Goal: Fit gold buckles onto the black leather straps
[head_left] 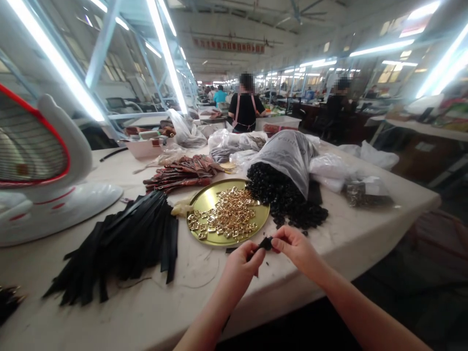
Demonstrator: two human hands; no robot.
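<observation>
My left hand (242,265) is closed round a black strap (266,243), which lies bent between thumb and fingers. The thumb and fingertips of my right hand (298,252) pinch at the strap's near end, touching my left fingertips; any small part held there is hidden. Just beyond my hands stands a round gold tray (195,235) bearing many small gold buckles (236,212). To its right, small black pieces (281,187) spill out of a clear plastic bag (290,151). A fanned pile of black straps (127,243) spreads over the table at left.
A white fan (82,146) with a red rim stands on the table (157,317) at far left. Brownish-red strips (183,173), a pink box (144,148) and several plastic bags (331,170) lie farther back. A person (245,105) works beyond the table.
</observation>
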